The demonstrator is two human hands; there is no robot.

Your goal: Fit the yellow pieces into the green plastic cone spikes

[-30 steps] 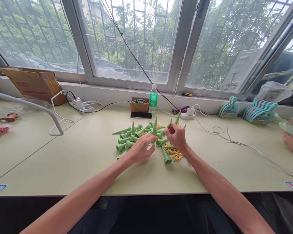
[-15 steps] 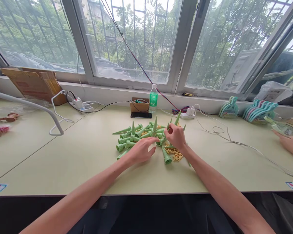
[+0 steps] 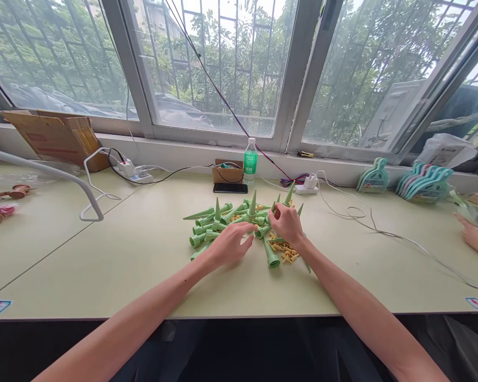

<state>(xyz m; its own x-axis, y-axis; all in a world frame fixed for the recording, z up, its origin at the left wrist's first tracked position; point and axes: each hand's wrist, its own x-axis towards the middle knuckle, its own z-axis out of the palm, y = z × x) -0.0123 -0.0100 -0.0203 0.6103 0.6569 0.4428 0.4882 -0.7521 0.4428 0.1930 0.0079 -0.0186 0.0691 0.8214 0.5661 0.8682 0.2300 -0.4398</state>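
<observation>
Green plastic spikes, cone-shaped with ribbed collars, form a pile [image 3: 201, 229] on the table. Several stand point up, among them one spike [image 3: 253, 204] just beyond my left hand. My left hand [image 3: 233, 244] is open at the pile's near side, thumb apart from the fingers, fingertips close to the spikes. With fingers pinched, my right hand [image 3: 287, 223] grips a green spike [image 3: 278, 199], whose lower part the fingers hide. Small yellow plastic pegs [image 3: 289, 254] lie beneath and beside the right wrist. One loose spike [image 3: 272, 255] lies between the hands, wide end toward me.
Behind the pile are a phone [image 3: 230, 188], a small cardboard box [image 3: 228, 172] and a water bottle [image 3: 250, 160]. White cables [image 3: 376, 229] run across the right side. A co-worker's hand [image 3: 476, 236] is at the far right. A white metal tube [image 3: 91, 204] reaches in from the left.
My left hand has shifted very slightly, while my right hand stays almost in place. At the far right, the co-worker's hand has moved a little right.
</observation>
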